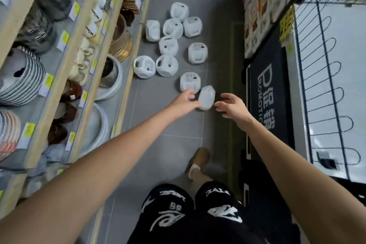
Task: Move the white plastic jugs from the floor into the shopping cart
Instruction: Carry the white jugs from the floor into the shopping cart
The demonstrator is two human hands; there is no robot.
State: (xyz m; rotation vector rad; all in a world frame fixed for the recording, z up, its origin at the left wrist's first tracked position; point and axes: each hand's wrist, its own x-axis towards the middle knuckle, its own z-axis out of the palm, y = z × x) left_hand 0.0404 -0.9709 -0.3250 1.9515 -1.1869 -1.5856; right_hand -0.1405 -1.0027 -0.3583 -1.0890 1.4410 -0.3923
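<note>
Left hand [184, 99] and right hand [232, 105] are spread, fingers loosely curved, flanking the nearest jug [207, 97] on the floor [178, 144] — blur hides whether the fingertips touch. Squeezed by its smooth sides alone, it could squirt free and topple the neighbouring jug [190, 82] — well short of the shopping cart [324, 49].

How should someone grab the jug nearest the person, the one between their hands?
Probably by its two long flanks, one hand coming in from each side. The nearest jug shows a smooth oval face with no handle visible to hook. The left hand and right hand flank it, both open.
</note>
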